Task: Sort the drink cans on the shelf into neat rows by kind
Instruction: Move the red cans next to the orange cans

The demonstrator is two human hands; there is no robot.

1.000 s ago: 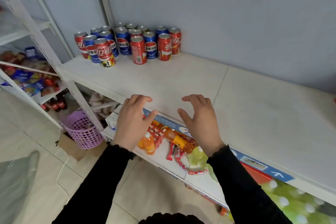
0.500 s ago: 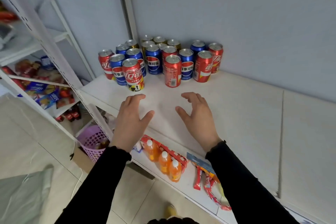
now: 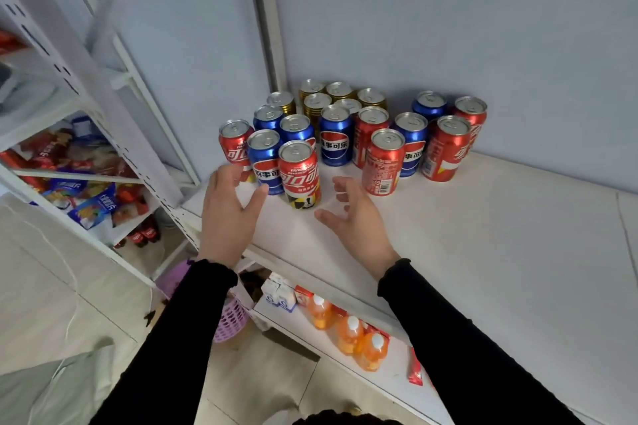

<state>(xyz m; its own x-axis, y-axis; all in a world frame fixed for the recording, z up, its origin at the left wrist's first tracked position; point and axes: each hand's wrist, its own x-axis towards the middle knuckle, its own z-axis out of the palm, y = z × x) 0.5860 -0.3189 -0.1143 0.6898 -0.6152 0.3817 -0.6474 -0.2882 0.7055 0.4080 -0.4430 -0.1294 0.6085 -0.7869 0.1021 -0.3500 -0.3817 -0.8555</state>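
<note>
A: What's at the far left?

B: A white metal side rack stacked with bright snack packets, and a lilac plastic basket on the floor below.

A: And the hands?

B: The left hand, in a black sleeve, is spread wide with nothing in it. Its thumb sits just beside a blue cola can, and its fingertips lie in front of a red cola can at the cluster's left end; I can't tell whether they touch.

A: Where are the cans?

B: Upright and mixed together at the back left of the white shelf board, by the grey wall. The front red can with a yellow and black base stands between the two hands. Gold cans are hindmost.

A: The right hand?

B: The right hand is open too, fingers curled loosely, empty, near a red can showing its printed label.

A: Below?

B: Orange juice bottles on the lower shelf.
</note>
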